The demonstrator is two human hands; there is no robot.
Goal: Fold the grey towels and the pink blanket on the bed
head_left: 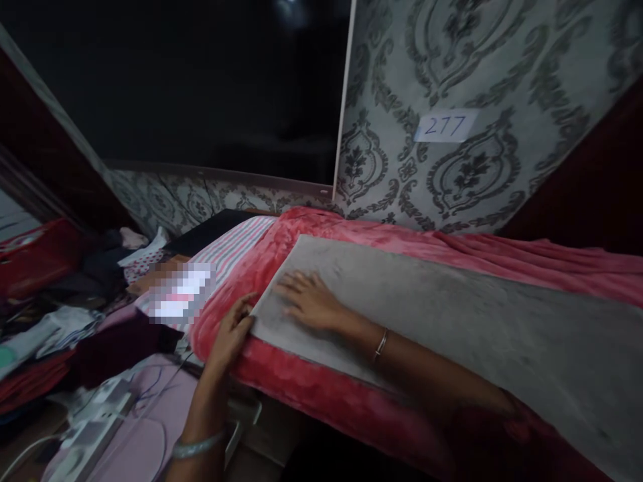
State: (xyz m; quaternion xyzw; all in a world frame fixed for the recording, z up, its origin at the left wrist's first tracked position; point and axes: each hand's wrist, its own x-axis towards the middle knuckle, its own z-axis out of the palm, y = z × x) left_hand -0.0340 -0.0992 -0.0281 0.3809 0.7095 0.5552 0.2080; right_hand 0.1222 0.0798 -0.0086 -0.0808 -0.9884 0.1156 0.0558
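Note:
A long grey cloth (426, 294) lies flat over a red plush blanket (311, 381). My right hand (309, 301) rests palm down on the cloth near its left end, fingers stretched and spread, slightly blurred. At the cloth's near left corner is my left hand (232, 329), its thumb and fingers closed on the edge. The fingertips there are partly hidden. The blanket shows beyond the cloth on the left, back and front sides.
Left of the blanket lies a striped cloth (236, 241). A white power strip (95, 428) with cords sits on a pink surface (165, 402) at lower left. Piled clothes (55, 335) fill the far left. Behind stand a large dark screen (201, 87) and a patterned wall (482, 181).

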